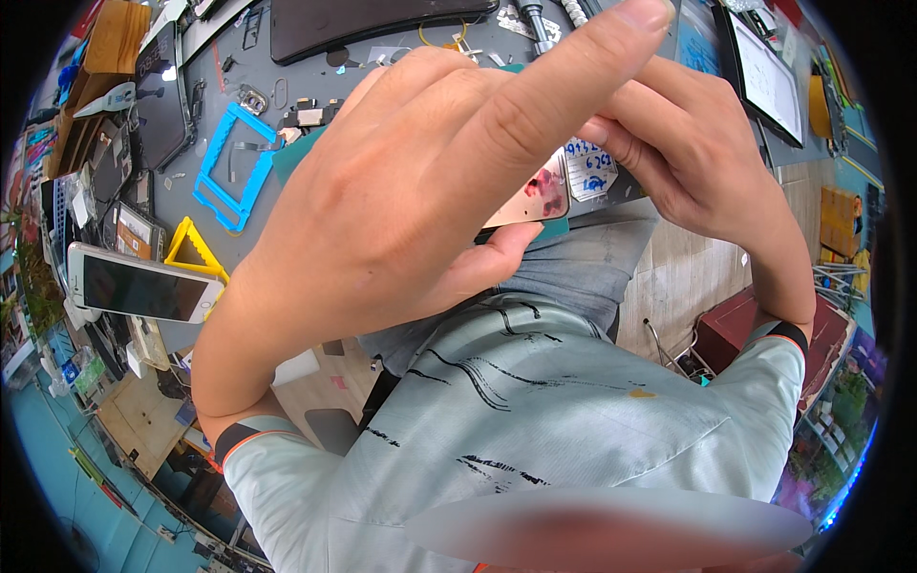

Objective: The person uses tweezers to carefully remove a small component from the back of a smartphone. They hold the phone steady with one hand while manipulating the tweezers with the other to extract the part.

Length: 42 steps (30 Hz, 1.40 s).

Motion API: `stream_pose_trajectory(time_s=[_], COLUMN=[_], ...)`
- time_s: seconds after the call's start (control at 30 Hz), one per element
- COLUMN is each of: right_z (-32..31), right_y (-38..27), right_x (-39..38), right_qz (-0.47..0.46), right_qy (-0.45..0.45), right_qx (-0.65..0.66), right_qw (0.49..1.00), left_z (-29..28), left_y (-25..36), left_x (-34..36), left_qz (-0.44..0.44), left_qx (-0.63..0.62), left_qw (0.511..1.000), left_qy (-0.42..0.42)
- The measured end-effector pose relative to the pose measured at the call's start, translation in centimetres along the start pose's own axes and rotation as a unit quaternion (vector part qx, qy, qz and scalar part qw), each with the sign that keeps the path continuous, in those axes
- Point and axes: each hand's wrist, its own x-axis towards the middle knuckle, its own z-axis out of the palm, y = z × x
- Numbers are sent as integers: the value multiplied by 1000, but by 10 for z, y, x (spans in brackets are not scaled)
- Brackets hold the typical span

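My left hand (382, 191) spreads large across the middle, its index finger stretched toward the upper right. Its thumb lies along the near edge of a phone (540, 198) with a pinkish face and dark red blotches; the hand hides most of the phone and its own other fingers. Beneath, a teal mat (556, 227) shows at the table's near edge. Beyond the phone's right end, my right hand (683, 143) is closed, thumb and fingertips drawn together. Whatever they pinch is hidden behind my left index finger. Close to the right hand lies a white label with blue handwriting (594, 177).
A blue plastic frame (229, 167), a yellow triangular stand (196, 250) and a white phone (143, 284) lie on the left. A large black device (373, 24) and a screwdriver (537, 27) lie at the back. A black-framed tray (764, 76) sits at the right.
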Motion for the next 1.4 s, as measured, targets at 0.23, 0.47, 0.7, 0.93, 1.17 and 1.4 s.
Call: stream_pose_trajectory(time_s=[0.23,0.47,0.7,0.93,1.17,1.4], right_z=[-4,1,4,-2,10,-2], right_y=[-4,1,4,1,1,1], right_x=[-3,-5,-7,-15,-13,-10], right_qz=[40,24,-13,-16,-10,-6], right_qy=[-52,-22,8,3,12,-36], right_qx=[-14,70,60,64,10,0], right_qw=[998,997,998,998,1000,999], left_z=[13,33,36,29,31,36], left_y=[-13,-32,-42,-28,-28,-31], left_x=[-10,-21,-17,-21,-16,-20], left_qz=[21,82,126,69,87,108], left_qx=[10,28,60,38,51,115], left_qw=[1000,993,986,995,992,982], left_qy=[15,78,86,58,74,101])
